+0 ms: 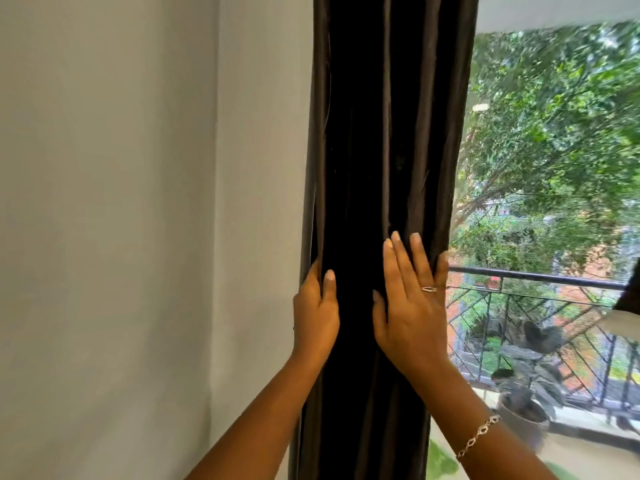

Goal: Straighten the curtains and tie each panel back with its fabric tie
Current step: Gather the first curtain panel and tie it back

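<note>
Wall (138,202), pale and plain, is seen filling the left side of the view. Just beside it, a dark brown curtain panel (381,133) is gathered into narrow upright folds and hung between the wall and the window. The panel's left edge is gripped by the left hand (317,313): the thumb is laid on the front of the fabric and the fingers are curled round behind the outermost fold (hidden there). Further right, the right hand (410,306) is pressed flat against the front of the folds, its fingers straight and slightly spread, the little finger at the panel's right edge. A ring (428,289) is worn on that hand and a chain bracelet (478,434) on its wrist. Beyond the glass on the right, a black balcony railing (536,277), a potted plant (519,400) and green trees (554,133) are seen, somewhat blurred.
</note>
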